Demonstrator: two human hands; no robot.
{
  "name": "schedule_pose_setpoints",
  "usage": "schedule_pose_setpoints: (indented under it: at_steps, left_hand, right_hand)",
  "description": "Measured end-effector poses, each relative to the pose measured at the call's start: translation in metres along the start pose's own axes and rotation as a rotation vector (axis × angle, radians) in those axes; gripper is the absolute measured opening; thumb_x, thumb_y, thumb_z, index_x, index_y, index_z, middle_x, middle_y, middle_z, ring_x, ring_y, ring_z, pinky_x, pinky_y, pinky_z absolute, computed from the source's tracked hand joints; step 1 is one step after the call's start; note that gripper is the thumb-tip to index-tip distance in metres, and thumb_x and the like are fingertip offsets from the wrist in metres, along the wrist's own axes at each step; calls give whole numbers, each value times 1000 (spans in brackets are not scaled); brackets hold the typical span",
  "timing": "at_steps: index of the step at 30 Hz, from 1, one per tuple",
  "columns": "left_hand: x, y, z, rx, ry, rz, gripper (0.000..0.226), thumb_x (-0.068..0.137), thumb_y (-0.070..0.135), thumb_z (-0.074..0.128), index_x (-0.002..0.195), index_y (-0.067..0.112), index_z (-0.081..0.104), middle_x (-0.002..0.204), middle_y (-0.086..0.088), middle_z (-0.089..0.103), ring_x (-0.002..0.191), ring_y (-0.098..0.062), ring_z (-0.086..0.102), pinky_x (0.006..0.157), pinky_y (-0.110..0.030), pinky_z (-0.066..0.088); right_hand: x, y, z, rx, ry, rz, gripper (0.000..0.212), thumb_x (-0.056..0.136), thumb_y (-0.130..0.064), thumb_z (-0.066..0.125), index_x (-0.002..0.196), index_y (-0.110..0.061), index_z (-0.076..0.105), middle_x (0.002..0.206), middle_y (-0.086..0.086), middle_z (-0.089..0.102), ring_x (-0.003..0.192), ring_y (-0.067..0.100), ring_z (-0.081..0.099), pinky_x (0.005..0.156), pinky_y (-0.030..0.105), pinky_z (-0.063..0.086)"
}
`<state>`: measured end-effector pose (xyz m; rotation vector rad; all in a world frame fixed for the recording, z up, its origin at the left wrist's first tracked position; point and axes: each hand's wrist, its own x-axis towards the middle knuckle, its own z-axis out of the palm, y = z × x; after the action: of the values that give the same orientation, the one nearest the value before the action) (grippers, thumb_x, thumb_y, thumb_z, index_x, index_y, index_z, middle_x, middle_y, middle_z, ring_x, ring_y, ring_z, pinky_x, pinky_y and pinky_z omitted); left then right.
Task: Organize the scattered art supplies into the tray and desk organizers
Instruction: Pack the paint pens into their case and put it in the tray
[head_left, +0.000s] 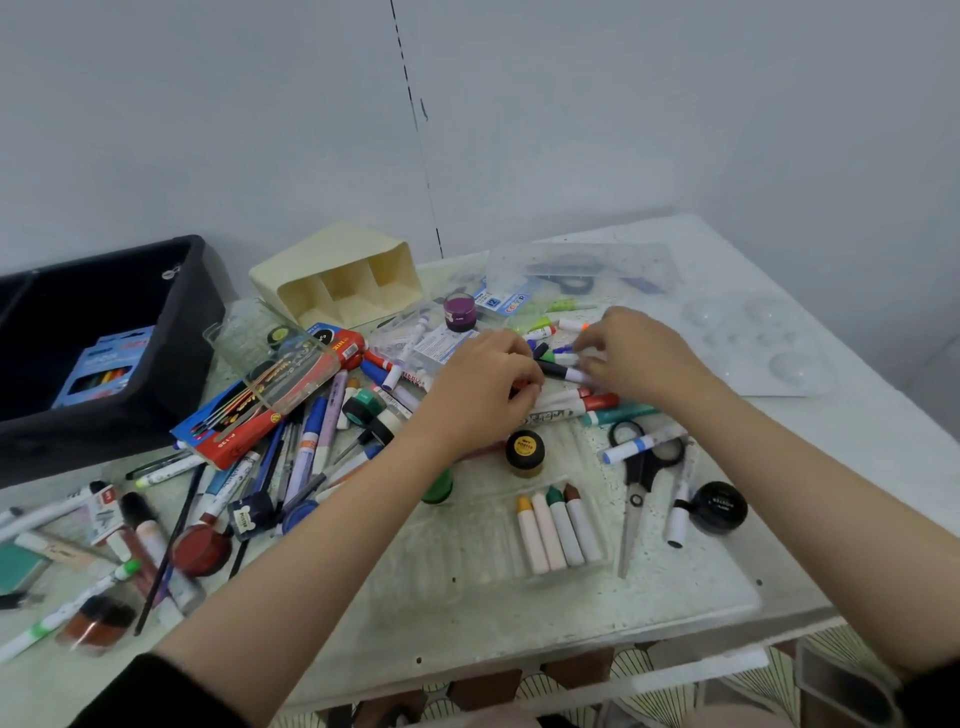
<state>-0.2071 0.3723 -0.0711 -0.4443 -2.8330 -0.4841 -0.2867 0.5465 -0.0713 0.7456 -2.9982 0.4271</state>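
Toward the far middle of the tabletop (675, 587), both hands work in a loose heap of markers (558, 358). The left hand (483, 384) is curled down over the pile with what looks like a red-capped marker under its fingertips, though the grip is partly hidden and I cannot tell whether it has truly closed on it. The right hand (631, 358) pinches at the white end of a black-capped marker (563, 372), fingers drawn together around it.

The targets are well apart from the hands: the black tray (104, 415) sits at the far left edge holding only a crayon box (104, 366), and the cream desk organizer (337, 280) lies tipped on its side near the back edge, its compartments facing forward.

The risks follow from that. Anything slotted into the organizer as it lies would likely roll straight out, so it needs standing up first. Pulling one marker from a tangled heap could send its neighbours rolling, perhaps toward the near edge. The scissors (636, 488) lie just beside the right forearm, and the yellow-labelled paint jar (525, 451) and the black paint jar (719, 506) stand close to the arms; a careless sweep back could knock them over.
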Motion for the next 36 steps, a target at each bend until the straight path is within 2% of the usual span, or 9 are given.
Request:
schedule_pose_setpoints:
  at_steps: [4,10,16,19,22,27,30,32,36]
  left_hand:
    - [13,1,6,14,-82,-7,18,88,18,58,95,13,74,114,-4,58,103,-22,50,80,-22,27]
    - [27,8,10,28,-78,-15,15,82,26,69,85,13,75,93,-2,53,91,-18,47,69,-23,25]
    - [32,4,10,-14,-174,15,13,83,27,68,91,22,76,92,-1,55,91,-17,45,73,-26,30]
    - [34,2,10,-51,-216,28,12,83,24,68,91,21,76,93,0,58,90,-14,44,74,-24,31]
    - [36,2,12,-58,-226,28,9,82,23,67,86,19,75,93,0,58,90,-14,46,75,-25,36]
    - [24,7,5,-331,-81,-76,3,84,13,65,87,13,67,80,8,58,76,-4,54,68,-15,44]
    - [5,14,-4,-513,96,-155,6,86,10,64,90,13,63,79,6,61,69,-4,57,68,-15,49]
    - [-12,18,-11,-599,192,-183,16,86,12,63,96,24,60,76,4,62,68,-8,57,67,-20,50]
    - [-49,24,-23,-686,186,-225,37,85,10,62,102,42,56,71,3,61,63,-5,57,63,-14,48]
  right_hand:
    - [11,-10,3,-51,4,-14,19,88,-27,60,103,-21,71,90,-3,46,93,21,56,67,27,32]
    - [13,-7,8,-66,51,-36,10,84,-23,60,89,-20,68,82,-4,54,79,15,47,62,24,29]
    - [-4,14,1,339,157,39,8,85,-20,63,86,-15,57,80,-3,61,69,13,54,66,30,46]
    - [-20,17,-4,492,246,78,17,86,-16,63,96,-23,52,76,-10,57,64,4,55,59,16,43]
    - [-40,13,-11,604,277,85,36,85,-15,63,114,-31,48,76,-2,59,63,8,60,54,4,39]
    - [-71,-4,-19,842,235,73,28,83,-12,66,102,-30,57,71,8,66,64,22,66,65,30,53]
    - [-93,-18,-16,934,185,55,22,84,-14,68,96,-29,59,66,4,67,55,18,64,55,23,50]
    - [-106,-26,-8,955,142,44,21,83,-15,69,93,-30,59,63,3,65,51,17,59,52,21,46]
    - [-125,-41,9,927,-23,-57,21,88,-16,64,101,-33,60,62,-8,64,52,5,48,56,23,44]
